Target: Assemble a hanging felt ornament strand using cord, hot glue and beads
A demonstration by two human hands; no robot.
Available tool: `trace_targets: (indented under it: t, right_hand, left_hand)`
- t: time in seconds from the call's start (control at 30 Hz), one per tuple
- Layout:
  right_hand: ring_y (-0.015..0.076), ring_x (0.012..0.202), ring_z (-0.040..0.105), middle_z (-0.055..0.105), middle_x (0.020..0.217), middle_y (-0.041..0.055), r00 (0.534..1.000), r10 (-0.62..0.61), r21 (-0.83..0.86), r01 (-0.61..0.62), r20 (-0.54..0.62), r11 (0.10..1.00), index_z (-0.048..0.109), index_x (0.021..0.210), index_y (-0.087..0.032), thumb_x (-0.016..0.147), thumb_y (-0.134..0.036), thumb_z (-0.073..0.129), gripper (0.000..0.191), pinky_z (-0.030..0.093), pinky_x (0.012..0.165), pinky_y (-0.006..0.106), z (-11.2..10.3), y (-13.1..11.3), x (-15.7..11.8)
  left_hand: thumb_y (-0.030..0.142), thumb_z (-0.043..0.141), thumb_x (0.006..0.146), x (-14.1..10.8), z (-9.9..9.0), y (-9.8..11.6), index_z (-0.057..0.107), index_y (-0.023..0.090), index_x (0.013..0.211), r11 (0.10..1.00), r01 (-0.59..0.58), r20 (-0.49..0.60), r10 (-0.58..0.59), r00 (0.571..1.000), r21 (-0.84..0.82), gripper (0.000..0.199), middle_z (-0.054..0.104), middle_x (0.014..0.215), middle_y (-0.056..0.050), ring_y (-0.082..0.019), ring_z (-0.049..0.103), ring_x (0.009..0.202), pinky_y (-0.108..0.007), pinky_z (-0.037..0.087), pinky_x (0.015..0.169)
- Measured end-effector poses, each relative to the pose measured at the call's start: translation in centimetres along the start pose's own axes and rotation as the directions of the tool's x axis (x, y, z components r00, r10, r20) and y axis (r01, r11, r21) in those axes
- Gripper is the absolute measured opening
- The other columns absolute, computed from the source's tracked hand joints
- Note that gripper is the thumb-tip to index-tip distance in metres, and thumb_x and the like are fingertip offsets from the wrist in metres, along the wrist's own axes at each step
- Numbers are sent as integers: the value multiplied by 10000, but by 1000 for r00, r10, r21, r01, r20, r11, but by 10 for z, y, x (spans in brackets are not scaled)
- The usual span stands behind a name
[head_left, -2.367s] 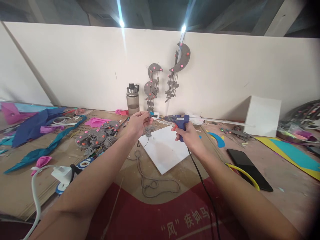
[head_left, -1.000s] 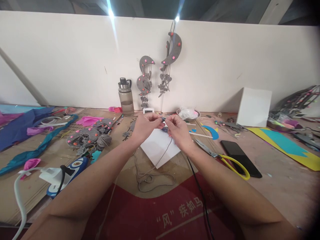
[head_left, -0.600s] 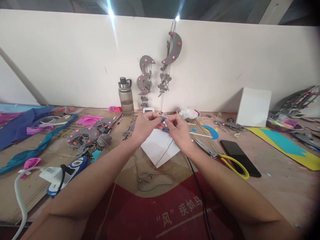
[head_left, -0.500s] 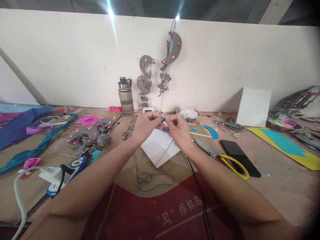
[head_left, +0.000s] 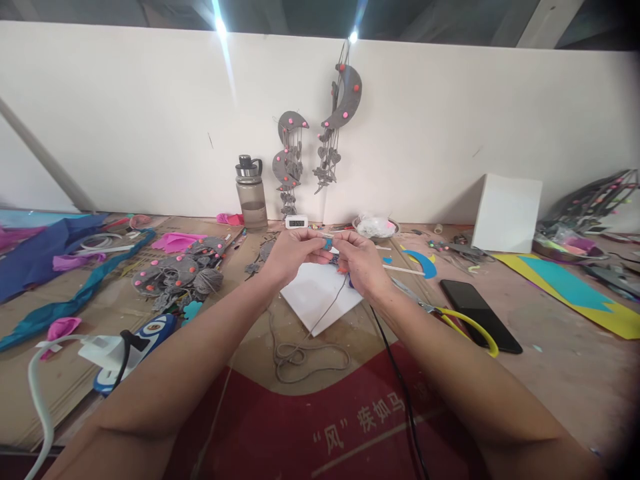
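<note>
My left hand (head_left: 293, 257) is closed in a pinch around a small blue piece (head_left: 328, 245). Fingertip to fingertip with it, my right hand (head_left: 363, 260) pinches what looks like a thin cord; a pale strand shows between the two hands. From beneath my right hand a grey cord (head_left: 329, 308) runs down across a white square board (head_left: 315, 300) and ends in a loose tangle on the cardboard. Something dark and speckled lies partly hidden behind the right fingers. Exactly how cord and blue piece meet is too small to make out.
Yellow-handled scissors (head_left: 467, 327) and a black phone (head_left: 480, 317) lie right of my right forearm. A water bottle (head_left: 251, 193) stands by the wall, near hanging grey moon ornaments (head_left: 350, 97). Left are decorated grey pieces (head_left: 175, 270) and a power strip (head_left: 160, 330). A black cable (head_left: 395, 370) runs between my arms.
Both hands have shifted slightly, with the fingertips still together. The blue piece sits a little lower, and the small white clock behind is more exposed.
</note>
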State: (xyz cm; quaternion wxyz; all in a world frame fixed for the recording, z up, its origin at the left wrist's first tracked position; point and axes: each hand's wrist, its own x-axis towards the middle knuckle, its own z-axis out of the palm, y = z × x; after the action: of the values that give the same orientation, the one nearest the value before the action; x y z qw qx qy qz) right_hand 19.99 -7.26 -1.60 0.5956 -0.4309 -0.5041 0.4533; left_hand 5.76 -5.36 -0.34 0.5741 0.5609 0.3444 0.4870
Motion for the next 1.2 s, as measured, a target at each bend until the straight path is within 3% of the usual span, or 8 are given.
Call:
trace_targets:
  t: [0.2,0.4,0.7,0.9,1.03,1.2]
  right_hand:
    - [77,457,329,412,542,-68,993,-112,-196,103,-32,975,555,713,-198,712,-300,567,102,305,440,226,-5,9,5]
    - [100,527,390,445,587,-46,969,-243,-410,238,39,881,572,750,-198,760,-282,530,94,346,486,231,-4,6,-1]
    - [117,626,434,475,702,-30,960,-248,-378,279,130,883,580,978,-199,801,-352,553,235,374,513,226,-6,9,0]
    - [117,592,432,495,664,-20,966,-241,-393,256,89,883,593,811,-195,798,-350,542,163,384,517,240,-6,6,0]
    - [123,576,437,486,629,-21,966,-247,-473,254,80,843,582,782,-199,794,-310,522,126,376,514,246,-9,4,2]
    - [124,558,418,462,602,-27,949,-291,-539,310,124,783,562,748,-209,780,-252,511,74,347,512,247,-9,2,0]
  left_hand:
    - [129,681,718,-4,-3,10,673,99,899,996,38,87,-45,995,80,184,719,780,-72,-138,694,688,-307,567,771]
    - [166,642,751,-8,1,14,674,102,783,953,-57,43,46,998,298,79,697,670,-63,-134,667,606,-260,551,616]
    - [142,624,722,-10,-1,15,636,124,719,945,-105,-45,125,991,309,22,668,612,-38,-130,648,583,-257,551,597]
    - [159,653,701,-8,-1,15,650,120,728,942,-99,0,104,995,321,47,681,643,-52,-140,659,599,-248,543,583]
    - [225,647,715,-8,-7,20,713,140,814,886,-86,96,47,994,455,146,698,671,-58,-136,642,567,-211,491,491]
    - [254,620,724,-9,-9,20,749,172,837,809,-181,133,127,983,560,190,646,551,-13,-86,517,416,-179,379,383]
